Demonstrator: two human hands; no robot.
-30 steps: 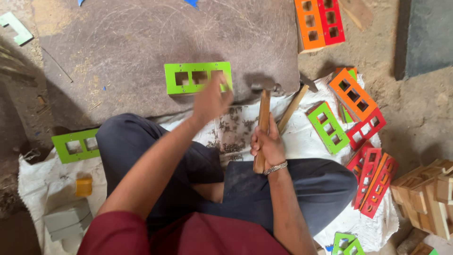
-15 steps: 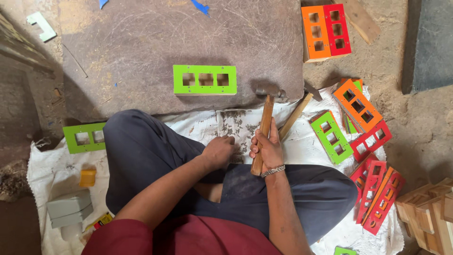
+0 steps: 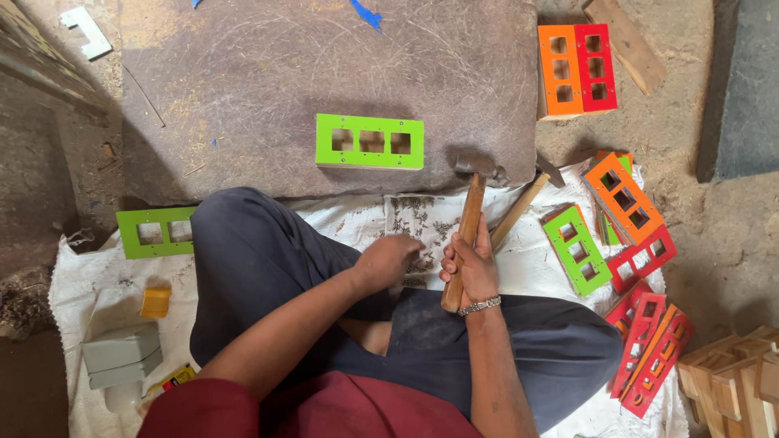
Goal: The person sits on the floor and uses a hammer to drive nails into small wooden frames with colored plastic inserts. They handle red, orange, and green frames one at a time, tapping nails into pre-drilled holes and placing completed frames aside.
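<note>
Head view: a seated person's right hand [image 3: 469, 264] has its fingers wrapped round a wooden hammer [image 3: 469, 223], its head just right of a green three-window frame [image 3: 370, 141] lying flat on a worn mat [image 3: 243, 89]. The left hand [image 3: 389, 261], below the frame, dips curled fingers into small nails [image 3: 422, 219]. Nailing seems unfinished; other coloured frames [image 3: 621, 199] wait right of it.

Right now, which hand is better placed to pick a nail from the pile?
Probably the left hand: it rests at the nail pile, and the right hand holds the hammer.
</note>
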